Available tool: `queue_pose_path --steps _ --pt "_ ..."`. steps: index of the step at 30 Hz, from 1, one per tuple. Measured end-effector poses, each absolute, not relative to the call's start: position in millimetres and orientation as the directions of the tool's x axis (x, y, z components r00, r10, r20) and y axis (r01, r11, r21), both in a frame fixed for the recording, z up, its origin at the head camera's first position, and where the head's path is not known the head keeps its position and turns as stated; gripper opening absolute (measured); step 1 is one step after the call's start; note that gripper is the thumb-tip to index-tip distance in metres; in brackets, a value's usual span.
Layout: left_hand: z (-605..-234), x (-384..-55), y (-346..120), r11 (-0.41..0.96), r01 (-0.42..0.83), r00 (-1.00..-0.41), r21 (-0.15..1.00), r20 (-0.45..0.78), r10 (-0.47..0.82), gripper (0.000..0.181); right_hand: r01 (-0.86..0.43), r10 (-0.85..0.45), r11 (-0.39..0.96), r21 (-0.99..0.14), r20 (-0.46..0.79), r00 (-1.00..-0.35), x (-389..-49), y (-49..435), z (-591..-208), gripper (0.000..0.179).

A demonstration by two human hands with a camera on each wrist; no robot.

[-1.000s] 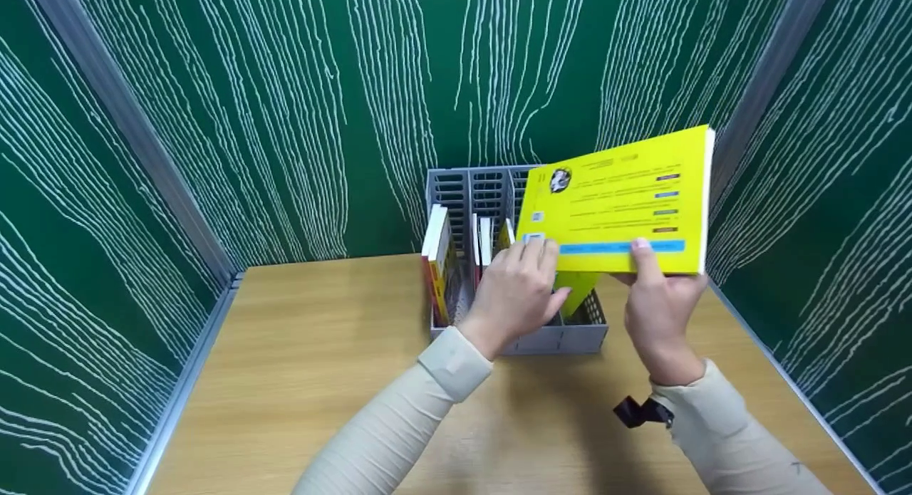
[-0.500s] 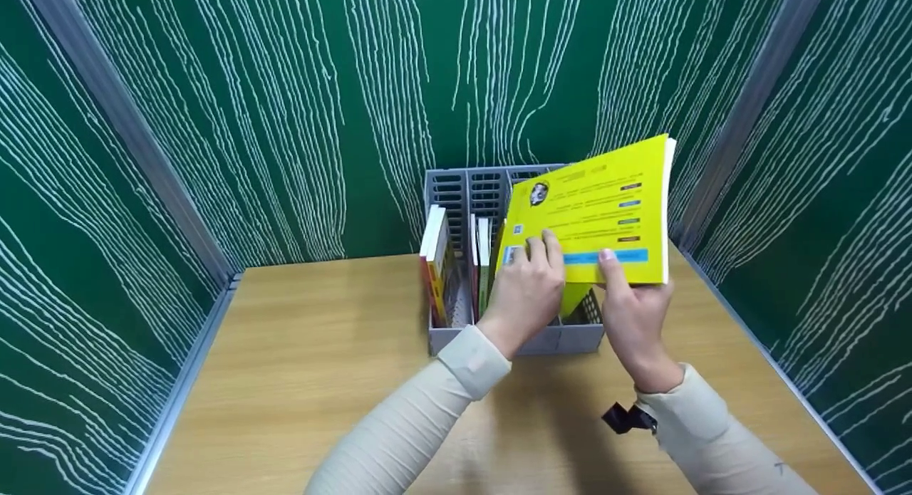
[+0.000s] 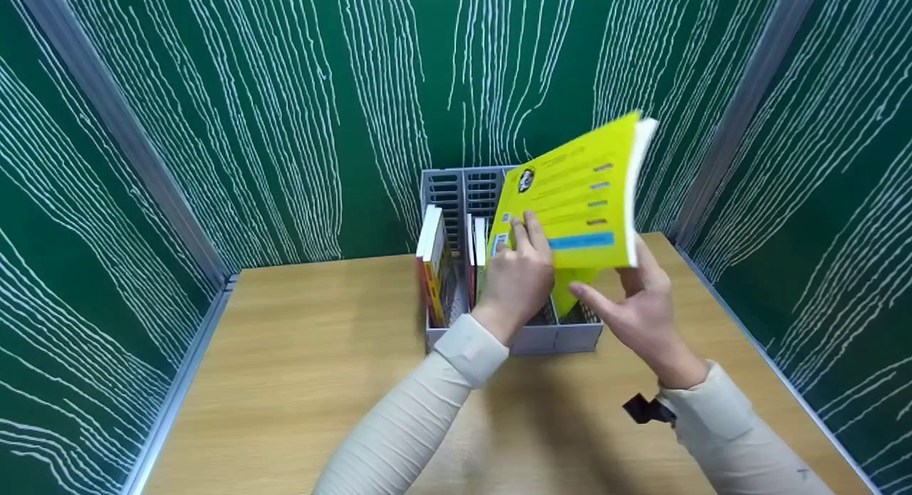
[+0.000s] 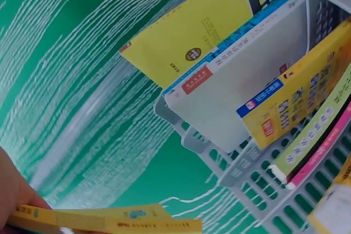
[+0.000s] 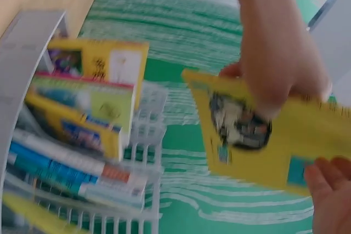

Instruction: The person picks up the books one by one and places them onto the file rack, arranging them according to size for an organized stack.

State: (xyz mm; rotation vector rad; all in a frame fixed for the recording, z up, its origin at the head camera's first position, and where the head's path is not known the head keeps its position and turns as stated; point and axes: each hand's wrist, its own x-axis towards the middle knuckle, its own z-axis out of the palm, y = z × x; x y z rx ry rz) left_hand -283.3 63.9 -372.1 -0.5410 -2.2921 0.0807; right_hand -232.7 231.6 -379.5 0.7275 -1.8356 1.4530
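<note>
In the head view a yellow paperback book [image 3: 570, 196] is raised and tilted over the right part of a grey file rack [image 3: 577, 340]. My left hand [image 3: 516, 278] pinches it at the lower left, fingers on the printed cover. At its lower right edge is my right hand [image 3: 645, 306], thumb spread away from the book, the other fingers partly hidden behind it. The right wrist view has those fingers [image 5: 329, 182] lying against the cover with a round picture. Another yellow book [image 4: 192, 31] stands in the end compartment of the rack, beside a white-covered book [image 4: 247, 75].
Several more books stand in the rack, among them a thick pair [image 3: 432, 267] at its left end and a yellow one with a blue band [image 4: 296, 91]. The rack sits on a wooden table [image 3: 306, 352], with green white-streaked walls [image 3: 385, 89] around it.
The yellow book has shifted left over the rack and turned more edge-on. My right thumb has come off its cover and now stands apart; the left hand keeps its grip.
</note>
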Motion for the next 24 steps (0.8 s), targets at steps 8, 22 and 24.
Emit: queue_pose_path --steps 8,22,24 --pt "-364.1 -292.9 48.7 0.711 0.588 -0.703 0.385 0.678 0.215 0.067 -0.607 0.068 0.479 -0.634 0.716 -0.695 -254.1 273.7 -425.8 0.066" --pt "-394.3 -294.5 75.7 0.224 0.689 -0.719 0.689 0.688 0.097 0.040 -0.125 0.050 0.604 -0.787 0.194 -0.980 -289.9 312.8 -515.0 0.048" --pt "-403.6 -296.8 82.8 0.212 0.707 -0.701 0.675 0.707 0.089 0.039 -0.105 0.029 0.624 -0.774 0.158 -0.987 -294.8 313.8 -526.0 0.049"
